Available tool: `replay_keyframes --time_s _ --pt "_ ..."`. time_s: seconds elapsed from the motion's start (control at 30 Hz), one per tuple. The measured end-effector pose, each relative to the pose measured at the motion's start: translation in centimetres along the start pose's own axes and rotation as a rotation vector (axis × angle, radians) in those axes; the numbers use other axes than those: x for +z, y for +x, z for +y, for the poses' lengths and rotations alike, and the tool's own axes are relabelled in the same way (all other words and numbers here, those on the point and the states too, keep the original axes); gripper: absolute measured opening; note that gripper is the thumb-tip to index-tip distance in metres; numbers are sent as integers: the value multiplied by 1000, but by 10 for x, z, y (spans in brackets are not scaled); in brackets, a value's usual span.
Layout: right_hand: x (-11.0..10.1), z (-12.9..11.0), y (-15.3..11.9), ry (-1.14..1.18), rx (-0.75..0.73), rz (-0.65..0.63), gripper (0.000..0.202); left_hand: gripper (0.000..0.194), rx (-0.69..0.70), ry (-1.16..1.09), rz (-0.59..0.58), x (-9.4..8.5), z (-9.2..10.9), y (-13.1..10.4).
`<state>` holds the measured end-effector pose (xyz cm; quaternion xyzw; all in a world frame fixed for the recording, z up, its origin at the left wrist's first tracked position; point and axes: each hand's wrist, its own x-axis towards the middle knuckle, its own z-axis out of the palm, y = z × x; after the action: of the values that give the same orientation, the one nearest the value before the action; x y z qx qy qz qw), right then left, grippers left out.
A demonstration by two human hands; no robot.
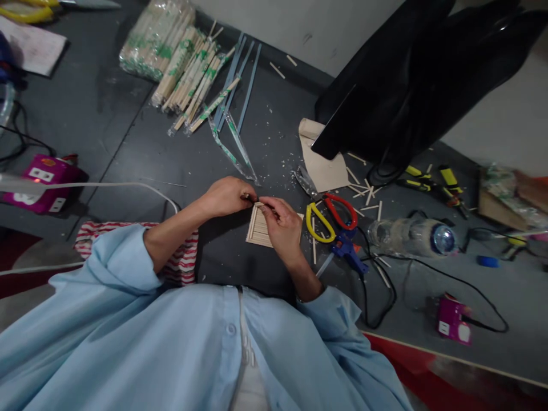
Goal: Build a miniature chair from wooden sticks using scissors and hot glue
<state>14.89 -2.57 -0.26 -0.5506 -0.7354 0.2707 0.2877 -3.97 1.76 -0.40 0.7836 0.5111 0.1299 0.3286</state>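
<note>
A small square panel of pale wooden sticks (258,229) lies on the dark table close to my body. My left hand (228,196) is closed at its top left corner, fingertips pinched together; whatever they hold is too small or hidden to make out. Over the panel's right part rests my right hand (283,226), its thumb and fingers closed at the top edge. The fingertips of both hands nearly meet there. Just right of the panel are snips with one red and one yellow handle (331,214), beside a blue glue gun (349,251).
Wrapped chopstick bundles (158,40) and blue strips (249,85) lie at the back left. Cut sticks (363,191) are scattered right of a beige paper piece (323,165). A plastic bottle (402,237), cables, a purple box (456,319) and a striped cloth (184,257) surround the work.
</note>
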Motion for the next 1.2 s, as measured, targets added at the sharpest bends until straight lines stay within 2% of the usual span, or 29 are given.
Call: replay_keyframes --time_s 0.17,0.43,1.2 --pt "-1 1 0 -6 -28 10 25 29 -45 -11 -31 -2 3 0" --pt "-2 2 -1 -42 -53 -6 25 27 -18 -16 -13 -2 2 0" --pt "-2 3 -2 -89 -110 -19 25 30 -107 33 -93 -6 14 -3"
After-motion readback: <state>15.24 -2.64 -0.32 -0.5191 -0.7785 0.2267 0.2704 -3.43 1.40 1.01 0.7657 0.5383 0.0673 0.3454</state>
